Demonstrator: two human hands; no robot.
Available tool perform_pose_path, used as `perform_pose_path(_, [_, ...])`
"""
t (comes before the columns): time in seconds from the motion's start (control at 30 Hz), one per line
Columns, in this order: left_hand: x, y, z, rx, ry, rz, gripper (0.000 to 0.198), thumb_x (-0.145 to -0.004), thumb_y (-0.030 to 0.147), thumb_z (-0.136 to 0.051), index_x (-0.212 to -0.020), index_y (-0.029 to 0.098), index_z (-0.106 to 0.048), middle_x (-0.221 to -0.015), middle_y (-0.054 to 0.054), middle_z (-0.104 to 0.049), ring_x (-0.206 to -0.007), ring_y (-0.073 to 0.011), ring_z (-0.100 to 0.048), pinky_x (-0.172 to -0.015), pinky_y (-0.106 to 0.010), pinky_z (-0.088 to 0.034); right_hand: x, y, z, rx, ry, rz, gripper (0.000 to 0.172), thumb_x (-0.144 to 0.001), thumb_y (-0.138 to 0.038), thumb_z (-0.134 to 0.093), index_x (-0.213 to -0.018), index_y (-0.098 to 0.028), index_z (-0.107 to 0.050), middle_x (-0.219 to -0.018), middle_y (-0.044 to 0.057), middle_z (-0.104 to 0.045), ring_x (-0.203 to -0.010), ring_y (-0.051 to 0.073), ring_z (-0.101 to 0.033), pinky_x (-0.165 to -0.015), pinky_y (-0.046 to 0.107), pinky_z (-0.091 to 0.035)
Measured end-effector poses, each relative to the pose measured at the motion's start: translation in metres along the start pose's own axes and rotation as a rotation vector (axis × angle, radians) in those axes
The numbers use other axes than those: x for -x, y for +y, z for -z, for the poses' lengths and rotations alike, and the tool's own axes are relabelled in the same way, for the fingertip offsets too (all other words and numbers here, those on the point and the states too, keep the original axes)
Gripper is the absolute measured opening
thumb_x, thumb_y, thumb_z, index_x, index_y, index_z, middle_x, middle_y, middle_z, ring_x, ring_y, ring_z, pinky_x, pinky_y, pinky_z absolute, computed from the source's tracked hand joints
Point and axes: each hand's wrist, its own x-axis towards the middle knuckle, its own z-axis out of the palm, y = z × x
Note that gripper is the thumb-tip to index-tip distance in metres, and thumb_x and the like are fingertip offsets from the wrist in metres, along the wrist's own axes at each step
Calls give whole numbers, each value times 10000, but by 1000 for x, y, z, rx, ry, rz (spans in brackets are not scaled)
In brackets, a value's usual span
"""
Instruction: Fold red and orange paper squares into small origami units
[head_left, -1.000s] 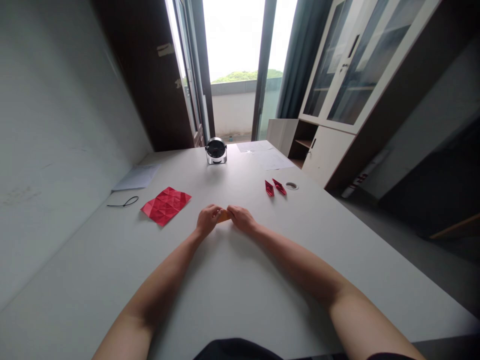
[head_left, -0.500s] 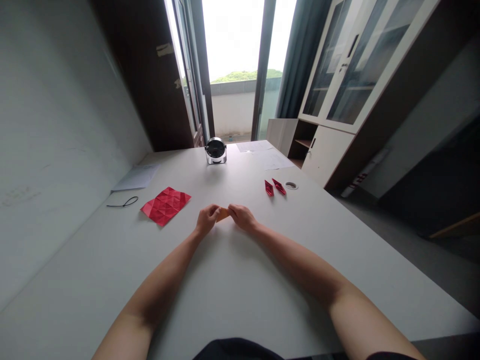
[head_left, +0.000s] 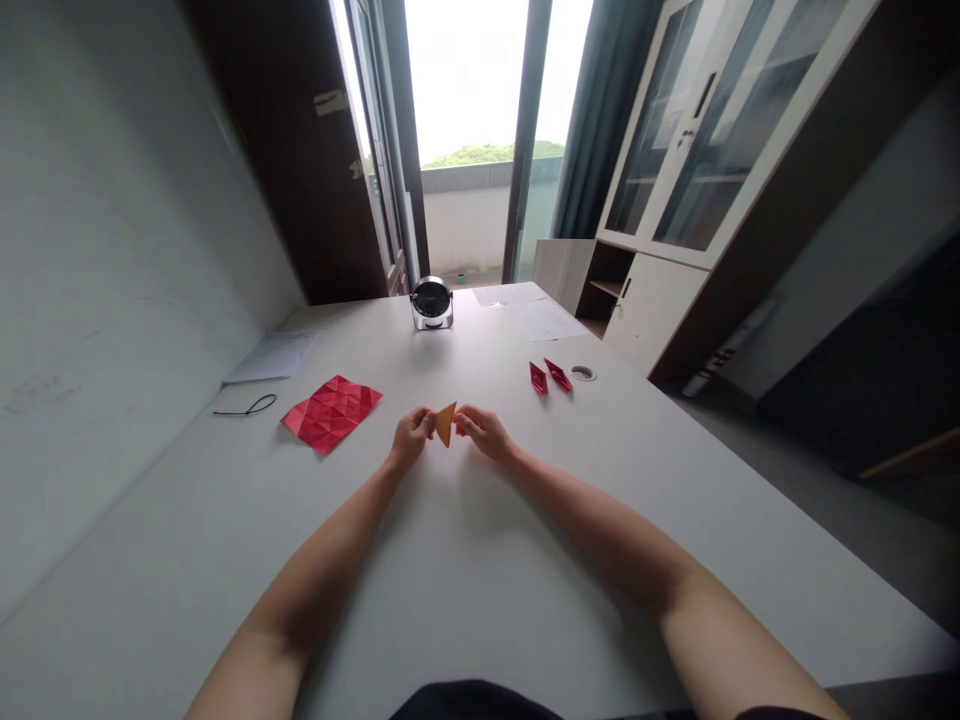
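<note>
Basically both hands meet over the middle of the white table point(head_left: 465, 600), forearms stretched out from the bottom edge of the view. Left hand point(head_left: 411, 436) is curled nearly closed, thumb and fingertips pinching the left edge of the orange folded paper point(head_left: 445, 424). Right hand point(head_left: 486, 432) is curled the same way and pinches the paper's right edge. The paper is a small pointed triangle shape, standing up on edge between the two hands, tip upward, just above the tabletop; cannot tell if its lower corner touches the table. Left of the hands, near them, lies a red creased sheet point(head_left: 332, 410), flat, with a grid of fold lines. Further left, a thin black loop point(head_left: 247, 406) lies on the table, and behind it a white sheet point(head_left: 274, 354) by the wall. Right of the hands and a bit farther back sit two small red folded pieces point(head_left: 548, 375) side by side, just beside a round cable hole point(head_left: 583, 372) in the tabletop. At the far end of the table stands a small round silver and black device point(head_left: 432, 302), with more white papers point(head_left: 529, 308) to its right. Cabinets with glass doors point(head_left: 697, 140) stand on the right behind the table.
</note>
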Motion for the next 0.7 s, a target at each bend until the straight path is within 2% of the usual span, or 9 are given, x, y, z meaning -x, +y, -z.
perform_pose_path(0.1, [-3, -2, 1, 74, -6, 1, 366, -862, 523, -569, -802, 165, -610, -584, 26, -514, -531, -105, -467, -542, -232, -405, 1, -6, -1, -46, -52, 7, 327, -916, -480, -523, -815, -182, -610, -721, 26, -652, -658, 145, -582, -648, 260, -450])
perform_pose_path(0.27, [-1, 0, -1, 72, -25, 24, 409, -856, 565, -569, -811, 160, -610, -607, 16, -532, -543, -104, -482, -558, -241, -426, 2, -14, -1, -15, -72, 17, 332, -910, -475, -541, -819, -169, -630, -743, 33, -662, -681, 144, -583, -657, 258, -456])
perform_pose_path(0.4, [0, 3, -1, 129, -69, 28, 404, -859, 552, -585, -816, 152, -620, -601, 12, -535, -550, -104, -489, -557, -240, -430, 1, -7, -3, -50, -53, -17, 379, -903, -522, -541, -780, -171, -614, -714, 25, -643, -658, 140, -565, -642, 254, -447])
perform_pose_path(0.53, [1, 4, -1, 185, -140, 55, 387, -861, 533, -597, -855, 147, -624, -620, 11, -550, -559, -102, -492, -577, -244, -431, -2, 3, -5, -222, -88, -57, 422, -881, -578, -543, -784, -172, -605, -701, 22, -616, -650, 145, -553, -632, 262, -448])
perform_pose_path(0.7, [1, 6, -5, 281, -156, 71, 386, -804, 515, -672, -905, 149, -608, -638, 12, -568, -573, -107, -514, -568, -241, -422, -8, 8, -2, -337, -80, -103, 409, -861, -561, -549, -804, -161, -619, -671, 16, -586, -624, 142, -529, -606, 262, -436])
